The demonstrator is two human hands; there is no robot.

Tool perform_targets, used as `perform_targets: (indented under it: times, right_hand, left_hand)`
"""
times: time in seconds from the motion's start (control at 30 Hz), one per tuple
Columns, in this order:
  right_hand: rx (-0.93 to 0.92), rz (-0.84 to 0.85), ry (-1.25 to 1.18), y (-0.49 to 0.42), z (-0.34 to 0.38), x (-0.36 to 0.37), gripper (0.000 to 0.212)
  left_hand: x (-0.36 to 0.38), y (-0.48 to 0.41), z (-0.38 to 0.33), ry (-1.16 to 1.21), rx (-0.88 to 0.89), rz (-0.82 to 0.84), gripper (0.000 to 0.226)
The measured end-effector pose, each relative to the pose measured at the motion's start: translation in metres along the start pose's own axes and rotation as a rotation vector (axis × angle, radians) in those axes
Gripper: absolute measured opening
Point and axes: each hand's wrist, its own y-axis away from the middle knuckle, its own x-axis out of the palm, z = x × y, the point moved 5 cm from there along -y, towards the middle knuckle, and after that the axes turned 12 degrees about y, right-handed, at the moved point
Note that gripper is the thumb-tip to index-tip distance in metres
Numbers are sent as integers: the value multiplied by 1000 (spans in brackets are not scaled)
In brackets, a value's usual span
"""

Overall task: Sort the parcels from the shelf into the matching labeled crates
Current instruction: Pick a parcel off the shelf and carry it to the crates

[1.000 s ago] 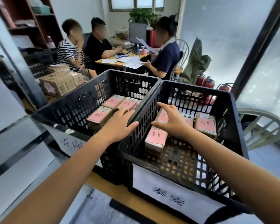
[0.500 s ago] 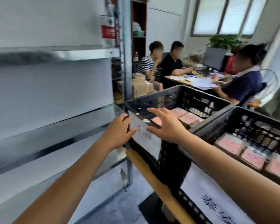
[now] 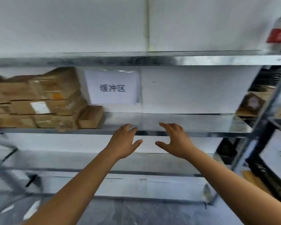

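A metal shelf (image 3: pixel 193 122) fills the view. Brown cardboard parcels (image 3: pixel 39 101) are stacked at the left end of its middle level, with one small box (image 3: pixel 91 116) lying at the stack's right edge. My left hand (image 3: pixel 124 141) and my right hand (image 3: pixel 175 140) hover side by side in front of the shelf's front edge, right of the parcels. Both hold nothing, their fingers spread and relaxed. The crates are out of sight.
A white paper sign (image 3: pixel 112 87) with dark characters hangs on the back wall behind the shelf. Beyond the right upright (image 3: pixel 271 101) stands another rack holding a brown box (image 3: pixel 251 103). Lower shelf levels lie below my arms.
My view has swung left from the black crates to face the shelf. Both hands left the crates and now reach toward the middle shelf level, still holding nothing.
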Motion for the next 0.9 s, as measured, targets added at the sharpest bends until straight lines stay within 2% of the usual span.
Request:
perform_targets:
  times: [0.17,0.37,0.5,0.63,0.9]
  right_hand:
    - [-79,59,-98,-42,105,50,74]
    - [-105,156,-190,-83,181,95,72]
    - [-99,222,-215,-116,197,124,67]
    - [-71,227,-258,-160,202,151,61]
    - [-14,232,-329,-289,202,184,55]
  left_hand:
    - [-37,49,108,-24,-183,-20,60]
    - [-55,71,184,-6,-300,23,60]
    - [-45,59,215,43,-336,3,59]
    - [-19,28,239,67,-361,57,59]
    - [-37,-100,305,52,-308,57,48]
